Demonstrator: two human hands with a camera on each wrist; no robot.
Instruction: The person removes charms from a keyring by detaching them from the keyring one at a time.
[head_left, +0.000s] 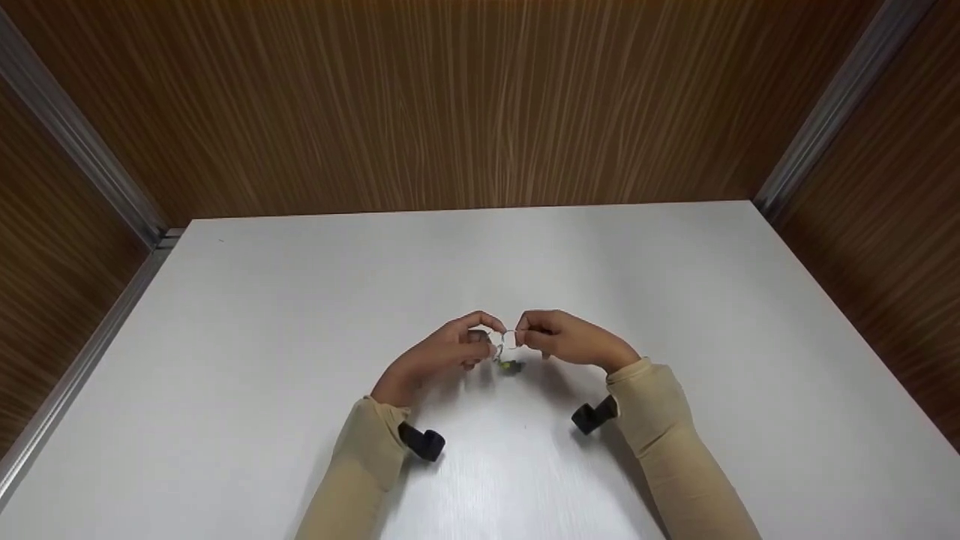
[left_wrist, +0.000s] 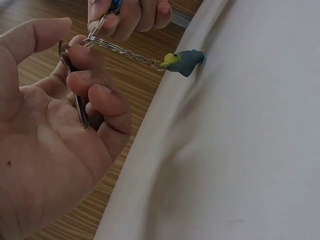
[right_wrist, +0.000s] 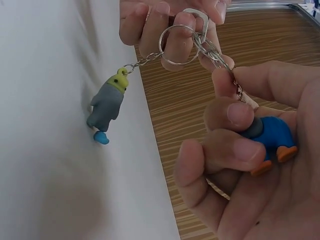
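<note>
Left hand [head_left: 442, 352] pinches the key ring [right_wrist: 177, 45]; right hand [head_left: 566, 341] grips the blue charm [right_wrist: 270, 137]. Best keep the ring steady, twisting gently.

Shiny metal key ring [right_wrist: 177, 46] and chain [left_wrist: 142, 58]; matt rubbery grey figure [right_wrist: 106, 107]; glossy blue figure [right_wrist: 272, 136]; smooth white surface [head_left: 675, 300]; wood-grain walls [head_left: 450, 105].

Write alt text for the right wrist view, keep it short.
The right hand cradles a blue figure charm while the left hand holds a metal key ring. A grey, yellow-headed figure charm hangs from the ring by a chain beside the white table.
</note>
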